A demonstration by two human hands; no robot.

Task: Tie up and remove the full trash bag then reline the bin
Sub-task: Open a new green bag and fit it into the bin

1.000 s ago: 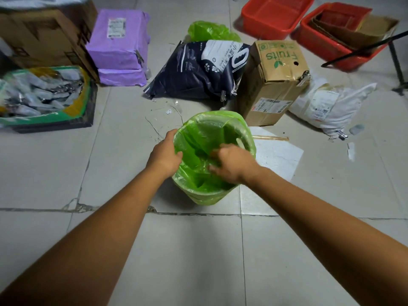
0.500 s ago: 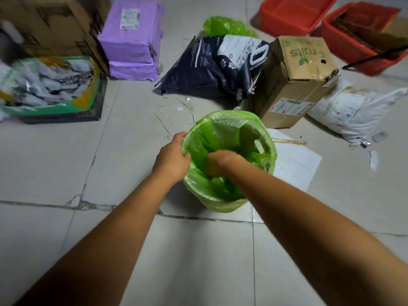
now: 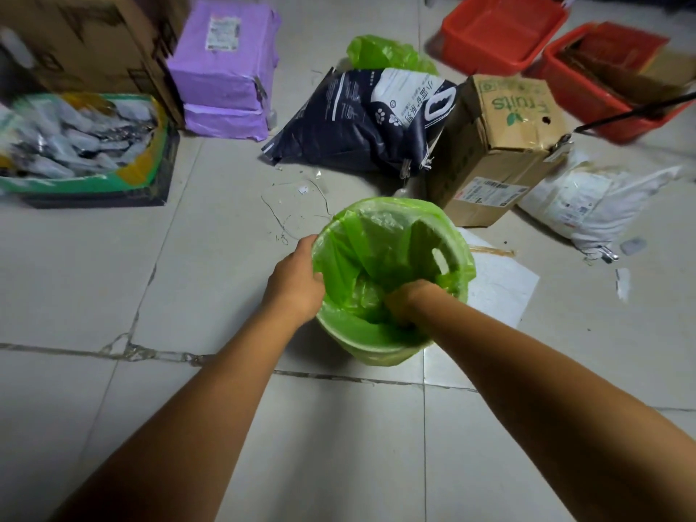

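One bin, one green liner, two hands: left hand grip clamped on the liner's left rim; right hand inside, grip hidden.

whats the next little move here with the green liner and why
Probably push the right hand deeper to seat the green liner against the bottom of the bin. The plastic bunches loosely inside around that hand, whose fingers are hidden. The left hand grips the liner's edge at the left rim, which should stop it sliding in.
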